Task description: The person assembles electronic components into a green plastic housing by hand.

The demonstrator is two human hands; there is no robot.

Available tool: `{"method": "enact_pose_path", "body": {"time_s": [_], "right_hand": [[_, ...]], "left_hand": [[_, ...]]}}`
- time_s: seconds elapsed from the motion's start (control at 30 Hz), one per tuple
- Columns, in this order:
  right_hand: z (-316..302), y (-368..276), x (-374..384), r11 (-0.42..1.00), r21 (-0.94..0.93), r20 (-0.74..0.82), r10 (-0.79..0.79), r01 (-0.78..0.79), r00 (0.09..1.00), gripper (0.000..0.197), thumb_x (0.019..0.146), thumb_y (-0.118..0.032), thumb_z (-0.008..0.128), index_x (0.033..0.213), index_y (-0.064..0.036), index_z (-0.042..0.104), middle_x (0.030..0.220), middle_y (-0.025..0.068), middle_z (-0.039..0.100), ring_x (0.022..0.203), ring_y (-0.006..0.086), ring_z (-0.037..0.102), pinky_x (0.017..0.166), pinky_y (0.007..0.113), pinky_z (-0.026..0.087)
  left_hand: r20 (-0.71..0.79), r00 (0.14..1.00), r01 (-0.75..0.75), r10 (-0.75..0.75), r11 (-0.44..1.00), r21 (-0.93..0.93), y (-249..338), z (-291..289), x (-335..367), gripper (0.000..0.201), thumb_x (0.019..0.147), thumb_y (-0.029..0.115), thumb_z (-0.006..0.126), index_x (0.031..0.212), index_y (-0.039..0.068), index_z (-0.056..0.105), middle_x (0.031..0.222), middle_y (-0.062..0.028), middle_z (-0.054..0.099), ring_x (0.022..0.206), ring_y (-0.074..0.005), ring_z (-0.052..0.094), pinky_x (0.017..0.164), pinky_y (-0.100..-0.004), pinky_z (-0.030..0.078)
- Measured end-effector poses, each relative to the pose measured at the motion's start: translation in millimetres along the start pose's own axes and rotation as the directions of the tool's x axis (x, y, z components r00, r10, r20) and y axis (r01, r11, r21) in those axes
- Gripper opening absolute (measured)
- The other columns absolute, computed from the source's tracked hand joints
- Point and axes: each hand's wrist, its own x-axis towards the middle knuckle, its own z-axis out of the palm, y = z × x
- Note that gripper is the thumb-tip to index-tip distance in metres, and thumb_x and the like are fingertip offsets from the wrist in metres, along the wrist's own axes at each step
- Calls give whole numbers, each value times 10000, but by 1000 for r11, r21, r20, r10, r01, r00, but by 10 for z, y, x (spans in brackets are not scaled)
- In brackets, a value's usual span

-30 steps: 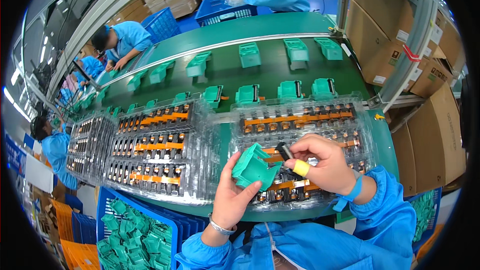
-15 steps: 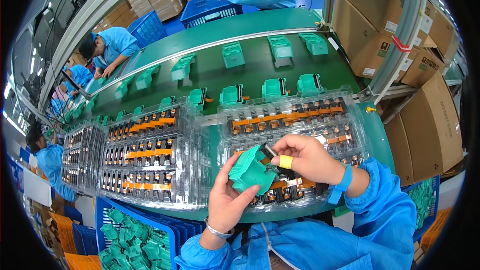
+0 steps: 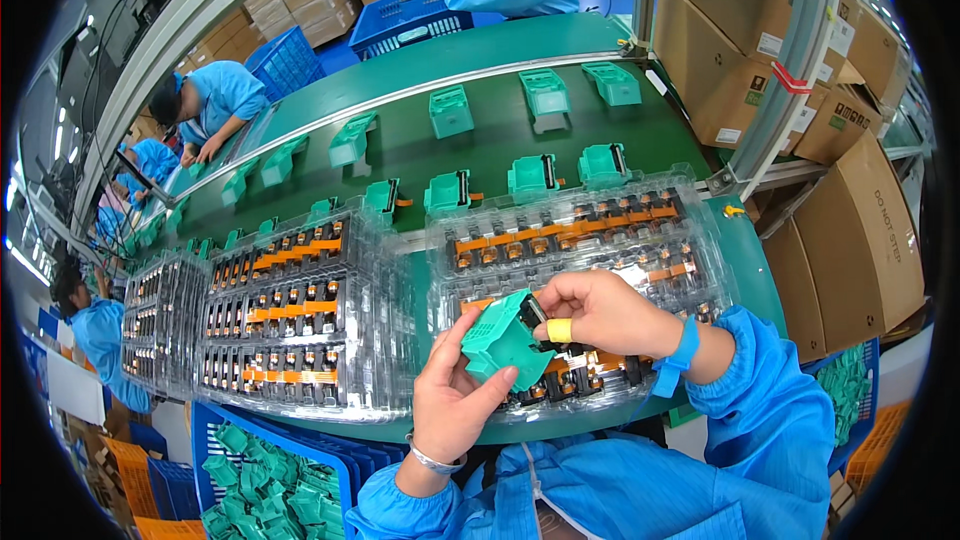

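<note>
The step in hand appears to be the fitting of a black part (image 3: 531,311) to the open side of a green housing (image 3: 497,348), which is held just below the middle of the frame. The housing is cradled by the left hand (image 3: 452,402), its thumb laid along the near lower edge and its fingers mostly hidden behind. The black part is pinched by the right hand (image 3: 607,313) between fingertips and a thumb wrapped in yellow tape (image 3: 559,330), and is set at the housing's right edge; whether it is fully seated cannot be told. For the next move, steady support from the left and careful alignment before any pressing seem to be called for. Both forearms are brought in from the lower edge; the right is angled leftward, its wrist ringed by a blue strap (image 3: 679,358), while the left is pointed upward, with the wrist bent little. The work is held above the near side of a clear tray (image 3: 712,240), in which black parts with orange ribbons are laid. Similar housings with black pieces attached (image 3: 447,191) are lined up on the green belt (image 3: 420,160) at upper centre.
</note>
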Motion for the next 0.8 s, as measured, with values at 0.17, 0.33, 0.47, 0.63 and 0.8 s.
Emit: {"method": "enact_pose_path", "body": {"time_s": [0.17,0.33,0.47,0.63,0.8], "right_hand": [[-35,-31,-9,995,-62,28,75,-74,997,196,750,-94,703,844,5,563,729,38,594,661,88,561,589,248,472],[-37,3,-45,983,-174,-60,-72,60,996,207,743,-99,702,833,11,552,731,52,584,668,91,561,578,261,462],[-175,-450,-300,851,-465,-106,-327,244,939,203,738,-87,714,831,-5,553,741,15,546,682,83,556,611,222,459],[-1424,-801,-116,860,-502,-573,-411,93,709,177,738,-87,689,783,16,552,684,40,562,613,85,526,529,236,451],[-2535,-158,503,798,-475,-756,-154,-372,636,175,749,-78,679,779,18,536,686,80,511,581,190,544,436,323,509]], "left_hand": [[27,1000,13,-13,1000,-20,19,21,13,624,740,-89,643,1298,-45,366,1191,-103,423,1139,-192,440,936,-311,408],[61,990,133,-126,982,-134,28,97,34,666,733,-95,632,1322,-40,325,1288,-137,378,1199,-207,390,956,-319,390],[1,997,-77,79,975,-208,-11,51,-35,728,730,-101,593,1363,-10,243,1328,-155,357,1234,-251,368,987,-394,366],[23,988,-149,154,979,-136,-26,-217,-344,522,752,-72,586,1238,-28,401,1217,-175,462,1135,-286,480,985,-451,387],[-22,959,-278,283,951,133,124,-335,-715,330,836,5,549,1156,-24,472,1131,-149,532,1036,-259,540,912,-404,445]]}}
